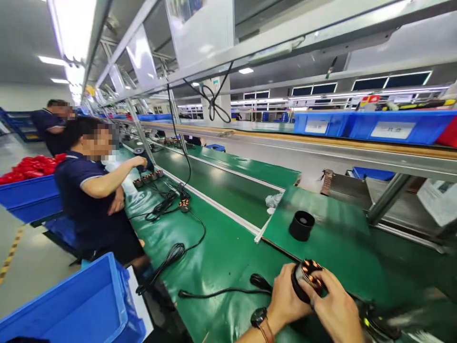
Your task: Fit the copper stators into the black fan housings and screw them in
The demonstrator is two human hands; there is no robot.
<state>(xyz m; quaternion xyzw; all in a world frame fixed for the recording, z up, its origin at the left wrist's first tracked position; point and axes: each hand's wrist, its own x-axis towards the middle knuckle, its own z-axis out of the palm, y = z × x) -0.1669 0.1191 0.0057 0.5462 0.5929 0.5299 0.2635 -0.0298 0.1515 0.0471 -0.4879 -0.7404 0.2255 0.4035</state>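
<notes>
Low on the right, my left hand [287,299] is closed round the dark side of a motor stator [307,272] with copper windings showing on its upper face. My right hand [337,305] grips the same stator from the other side, thumb and fingers on its copper end. Both hands are over the near edge of the green mat. A black cable [224,291] runs along the mat up to my left wrist, partly hidden by the hand. Beyond my hands a black cylindrical ring [302,226] stands upright on a raised green board [332,224].
Coiled black cords [174,257] and another stator [183,205] lie along the bench. A co-worker [93,190] stands at left, handling a tool above a row of stators [148,179]. A blue bin [78,305] sits lower left; blue bins [400,126] line the shelf.
</notes>
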